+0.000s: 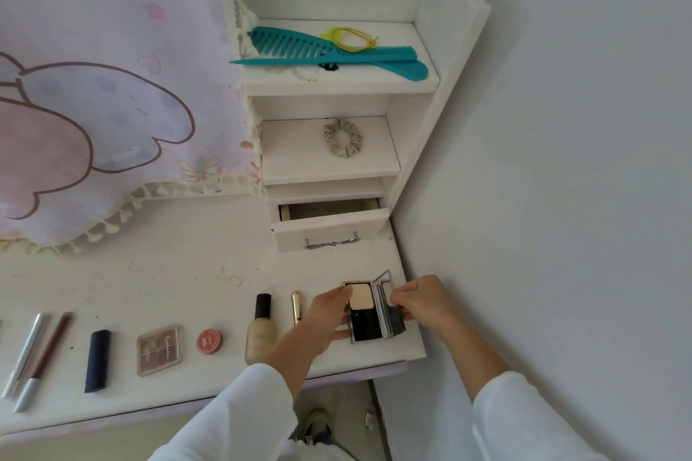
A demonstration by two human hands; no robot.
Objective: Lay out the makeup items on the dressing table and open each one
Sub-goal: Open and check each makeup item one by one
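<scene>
A black powder compact (366, 314) lies open at the right end of the white dressing table (157, 281). My left hand (325, 314) holds its base from the left. My right hand (421, 301) pinches the raised lid on the right. Along the table's front, from right to left, lie a gold lipstick (296, 307), a foundation bottle (259, 327), a round red pot (209, 341), a clear eyeshadow palette (159, 349), a dark navy tube (97, 360) and two pencils (39, 352). All of these look closed.
A small drawer (329, 230) stands pulled out just behind the compact. Shelves above hold a scrunchie (342, 137), teal combs (329, 52) and yellow hair ties. A printed cloth (97, 86) hangs at the left. A wall (561, 161) runs close on the right.
</scene>
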